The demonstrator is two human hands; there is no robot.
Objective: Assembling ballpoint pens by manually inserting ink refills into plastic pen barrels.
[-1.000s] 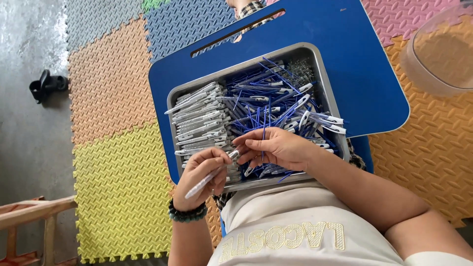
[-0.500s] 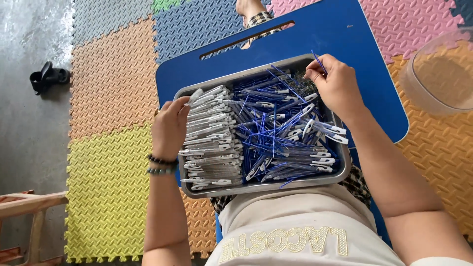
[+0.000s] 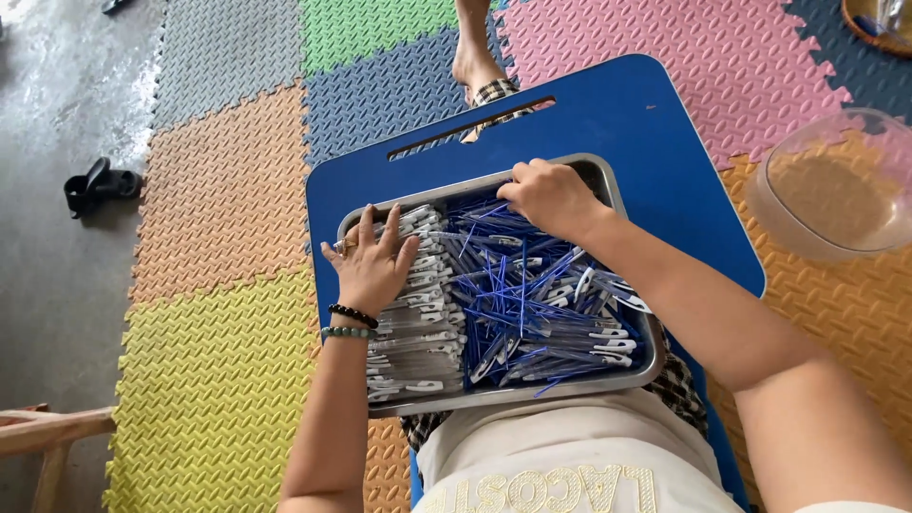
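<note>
In the metal tray (image 3: 353, 224) on the blue lap board (image 3: 655, 123), the left hand (image 3: 370, 268) lies flat with fingers spread on the stacked clear pens (image 3: 418, 342), while the right hand (image 3: 551, 198) digs into the loose blue refills (image 3: 518, 299) at the far edge, its curled fingers seemingly closed, though what they grip is hidden.

Item count, head view

There were one metal tray (image 3: 608, 180), one blue lap board (image 3: 665, 123), one clear bowl (image 3: 836, 185), two hands; pens were too many to count.
</note>
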